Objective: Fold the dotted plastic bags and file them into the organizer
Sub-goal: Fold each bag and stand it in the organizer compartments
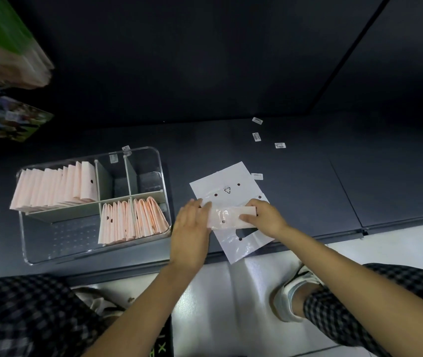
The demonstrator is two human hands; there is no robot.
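Note:
A white plastic bag with dark dots (227,188) lies flat on the dark shelf, its handle end hanging over the front edge. On it sits a folded strip of dotted bag (231,216). My left hand (192,228) rests with straight fingers on the strip's left end. My right hand (264,217) pinches the strip's right end. To the left stands the clear organizer (31,253), with folded pink bags (53,188) filed upright in its back-left compartment and more folded bags (133,220) in the front-right one.
Small white label stickers (280,145) lie scattered on the dark shelf (359,176) behind the bag. The organizer's front-left and back-right compartments hold nothing. Colourful packages (9,119) sit at far left. Below the shelf edge are my knees and shoes on a pale floor.

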